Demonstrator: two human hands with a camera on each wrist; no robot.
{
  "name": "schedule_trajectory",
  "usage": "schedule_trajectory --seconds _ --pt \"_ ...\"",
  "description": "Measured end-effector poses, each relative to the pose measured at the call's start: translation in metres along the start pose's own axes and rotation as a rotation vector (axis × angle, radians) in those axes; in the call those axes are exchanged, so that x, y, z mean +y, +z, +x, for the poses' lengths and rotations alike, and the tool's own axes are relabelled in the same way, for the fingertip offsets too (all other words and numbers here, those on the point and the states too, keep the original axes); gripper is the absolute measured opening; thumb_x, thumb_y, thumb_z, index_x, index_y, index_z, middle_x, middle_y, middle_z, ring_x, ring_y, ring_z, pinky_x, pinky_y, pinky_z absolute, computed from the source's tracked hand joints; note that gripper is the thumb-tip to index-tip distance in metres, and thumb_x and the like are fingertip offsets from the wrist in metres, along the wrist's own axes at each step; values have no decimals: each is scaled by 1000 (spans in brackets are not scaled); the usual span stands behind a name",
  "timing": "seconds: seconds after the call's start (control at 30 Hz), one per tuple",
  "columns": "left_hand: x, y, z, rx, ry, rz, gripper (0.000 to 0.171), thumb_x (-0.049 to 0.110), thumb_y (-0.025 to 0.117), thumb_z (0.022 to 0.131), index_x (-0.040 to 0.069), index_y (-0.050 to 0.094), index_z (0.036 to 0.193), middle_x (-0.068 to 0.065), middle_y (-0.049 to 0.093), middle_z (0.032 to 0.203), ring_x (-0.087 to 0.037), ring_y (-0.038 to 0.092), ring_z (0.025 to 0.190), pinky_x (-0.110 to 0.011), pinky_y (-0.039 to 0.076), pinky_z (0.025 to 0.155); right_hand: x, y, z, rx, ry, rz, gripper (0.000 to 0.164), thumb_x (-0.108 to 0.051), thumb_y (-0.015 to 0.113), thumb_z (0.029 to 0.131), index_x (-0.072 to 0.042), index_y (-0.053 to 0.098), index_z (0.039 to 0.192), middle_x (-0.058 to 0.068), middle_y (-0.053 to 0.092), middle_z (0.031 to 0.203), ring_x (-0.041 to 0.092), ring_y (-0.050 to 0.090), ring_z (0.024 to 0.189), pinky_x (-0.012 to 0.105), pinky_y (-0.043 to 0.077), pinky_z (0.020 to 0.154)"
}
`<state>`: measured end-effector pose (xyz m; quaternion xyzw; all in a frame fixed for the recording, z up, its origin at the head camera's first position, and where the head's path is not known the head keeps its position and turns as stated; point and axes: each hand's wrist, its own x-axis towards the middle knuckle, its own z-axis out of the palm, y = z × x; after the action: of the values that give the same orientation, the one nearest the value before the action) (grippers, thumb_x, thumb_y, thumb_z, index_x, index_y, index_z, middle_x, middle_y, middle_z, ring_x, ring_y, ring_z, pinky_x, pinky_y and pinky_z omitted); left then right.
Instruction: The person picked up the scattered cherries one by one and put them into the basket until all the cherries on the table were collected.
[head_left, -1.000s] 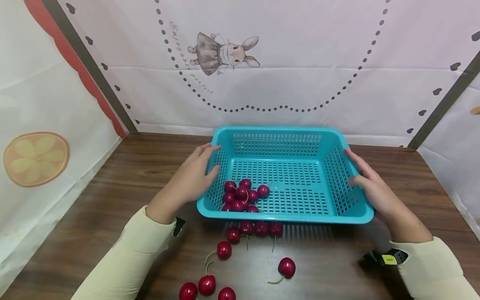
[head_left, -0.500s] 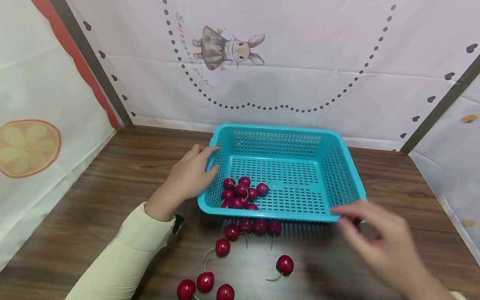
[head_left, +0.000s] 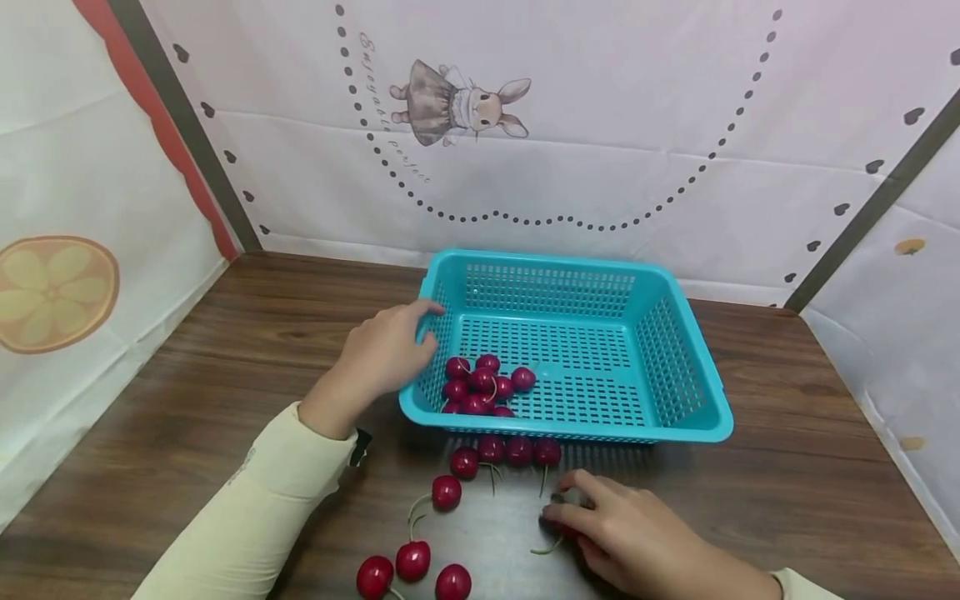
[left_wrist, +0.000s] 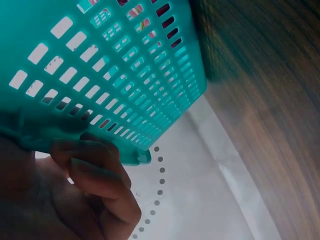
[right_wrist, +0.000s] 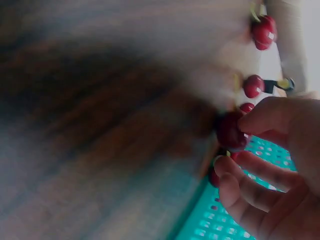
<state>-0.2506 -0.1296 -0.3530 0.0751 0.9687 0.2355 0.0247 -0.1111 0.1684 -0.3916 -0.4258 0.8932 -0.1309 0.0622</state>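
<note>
My left hand [head_left: 386, 348] holds the left rim of a turquoise plastic basket [head_left: 562, 431]; in the left wrist view its curled fingers [left_wrist: 100, 172] lie at the perforated wall. Several dark red cherries [head_left: 483, 380] sit in the basket's near left corner. In front of it, my right hand [head_left: 637, 529] is low over the table, around a single stemmed cherry [head_left: 567, 532] that it partly hides. The right wrist view has the thumb [right_wrist: 265, 116] against a cherry [right_wrist: 230, 132], the other fingers bent and spread below, with a small gap.
Several more cherries [head_left: 446, 493] lie on the brown wooden table [head_left: 187, 400], running from the basket's near edge to the front left. A white printed cloth [head_left: 585, 108] hangs behind and at both sides.
My right hand has left the basket's right rim and moved down and left to the lone cherry. My left hand stays on the left rim; the basket has hardly moved.
</note>
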Motion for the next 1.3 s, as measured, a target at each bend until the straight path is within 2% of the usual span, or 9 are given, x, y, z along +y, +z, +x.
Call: schedule_trajectory --seconds 0.13,0.4,0.53,0.63,0.83,0.9,1.03,1.17,1.3 --pt "0 -1 -1 2 -6 1 47 30 57 88 23 46 133 -7 59 93 -17 53 48 -24 43 40 1 5 3 -36 -50 -28 31 -17 63 84 -25 62 115 -6 54 106 4 54 88 20 51 68" --pt "0 2 1 9 1 2 49 32 57 87 24 45 134 -8 59 104 -17 53 48 -24 43 40 -2 3 4 4 -85 -22 25 -17 64 85 -22 64 109 -9 55 100 1 54 86 17 50 68" --pt "2 1 0 12 -1 1 50 32 58 87 24 45 135 -7 59 90 -18 52 46 -25 42 39 -10 -12 3 15 -96 20 29 -17 64 85 -23 62 114 -10 55 103 0 54 88 18 51 73" --pt "2 0 -1 14 -4 9 51 31 58 87 25 45 135 -5 56 77 -18 52 45 -25 41 39 -17 -25 3 64 -107 38 34 -19 65 84 -25 60 117 -11 56 106 0 55 91 18 52 77" --pt "2 -1 -2 11 -10 10 51 30 58 87 25 44 136 -5 54 72 -19 51 45 -25 40 38 -21 -56 8 298 -158 -37 36 -18 70 80 -23 62 115 -9 58 107 1 58 92 16 51 78" --pt "2 -2 -1 14 -7 12 51 30 57 87 25 44 136 -6 53 70 -19 51 44 -25 40 38 -17 -70 11 339 -133 -56 37 -17 71 78 -22 63 114 -8 59 106 3 59 93 18 52 78" --pt "2 -1 -1 9 -5 15 52 31 58 87 25 44 136 -6 53 70 -19 51 44 -25 40 38 -6 -99 22 349 -19 -99 40 -17 76 74 -21 65 112 -9 62 104 4 61 92 18 53 74" --pt "1 -1 -2 11 3 23 55 32 61 85 25 43 137 -5 53 71 -18 51 44 -25 41 38 10 -124 39 302 83 -147 40 -21 78 73 -20 65 111 -7 63 102 5 61 91 21 54 71" --pt "-1 -1 -3 11 3 23 60 33 63 83 25 41 138 -5 55 73 -17 52 45 -24 43 40 28 -138 60 208 182 -157 40 -23 77 73 -19 65 111 -4 63 102 9 61 90 27 55 71"
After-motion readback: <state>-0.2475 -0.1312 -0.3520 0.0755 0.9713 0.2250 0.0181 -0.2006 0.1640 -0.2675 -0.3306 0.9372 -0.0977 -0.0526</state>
